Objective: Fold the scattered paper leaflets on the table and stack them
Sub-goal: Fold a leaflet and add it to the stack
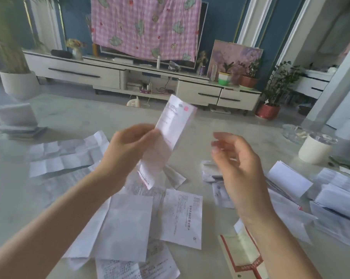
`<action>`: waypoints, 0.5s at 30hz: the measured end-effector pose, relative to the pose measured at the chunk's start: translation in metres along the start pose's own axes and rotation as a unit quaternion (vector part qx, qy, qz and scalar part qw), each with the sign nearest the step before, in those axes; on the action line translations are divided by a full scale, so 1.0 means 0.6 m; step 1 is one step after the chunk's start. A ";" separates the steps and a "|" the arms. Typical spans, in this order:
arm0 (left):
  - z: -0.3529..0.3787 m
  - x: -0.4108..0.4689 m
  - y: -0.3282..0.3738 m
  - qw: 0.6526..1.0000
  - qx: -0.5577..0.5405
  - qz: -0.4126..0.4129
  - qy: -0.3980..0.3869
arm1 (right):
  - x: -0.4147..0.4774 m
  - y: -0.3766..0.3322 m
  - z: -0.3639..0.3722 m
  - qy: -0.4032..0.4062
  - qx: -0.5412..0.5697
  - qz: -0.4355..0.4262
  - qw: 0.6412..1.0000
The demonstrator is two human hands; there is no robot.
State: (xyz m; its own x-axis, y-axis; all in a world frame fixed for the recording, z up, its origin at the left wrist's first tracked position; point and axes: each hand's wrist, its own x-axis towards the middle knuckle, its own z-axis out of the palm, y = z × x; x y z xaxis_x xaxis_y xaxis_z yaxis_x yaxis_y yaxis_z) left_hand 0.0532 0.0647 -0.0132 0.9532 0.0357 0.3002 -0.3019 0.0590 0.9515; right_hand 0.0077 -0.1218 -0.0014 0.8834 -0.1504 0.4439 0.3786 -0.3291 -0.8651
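Note:
My left hand (127,146) pinches a narrow folded white leaflet (169,133) with pink marks and holds it upright above the table. Beside it, a little to the right, my right hand (236,158) hovers with relaxed fingers, holding nothing. Under my hands several unfolded leaflets (180,216) lie scattered on the pale table (13,198). A creased open sheet (63,156) lies at the left. Folded leaflets (288,180) are piled at the right. A small crumpled leaflet (210,170) lies just left of my right hand.
A white cup (314,149) with a clear lid and a glass ashtray (294,132) stand at the right back. A stack of flat packets (17,121) sits at the far left. A red-bordered envelope (242,252) lies near the front edge.

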 end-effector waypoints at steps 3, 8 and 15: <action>0.002 -0.020 -0.007 0.977 -0.167 -0.117 -0.065 | -0.002 0.004 0.027 -0.111 0.022 0.085 0.990; 0.025 -0.054 -0.029 0.949 -0.206 -0.204 -0.126 | -0.020 0.029 0.065 -0.173 -0.016 0.075 0.982; 0.007 -0.059 -0.015 0.980 0.034 -0.128 -0.148 | -0.003 0.041 0.056 -0.092 -0.113 0.061 0.987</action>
State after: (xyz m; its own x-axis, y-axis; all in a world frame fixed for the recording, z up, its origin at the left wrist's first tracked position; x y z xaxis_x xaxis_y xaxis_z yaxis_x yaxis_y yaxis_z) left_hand 0.0220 0.0589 -0.0319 0.9634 -0.2640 0.0475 -0.0599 -0.0390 0.9974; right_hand 0.0246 -0.0983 -0.0317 0.9620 -0.0364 0.2706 0.2127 -0.5215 -0.8263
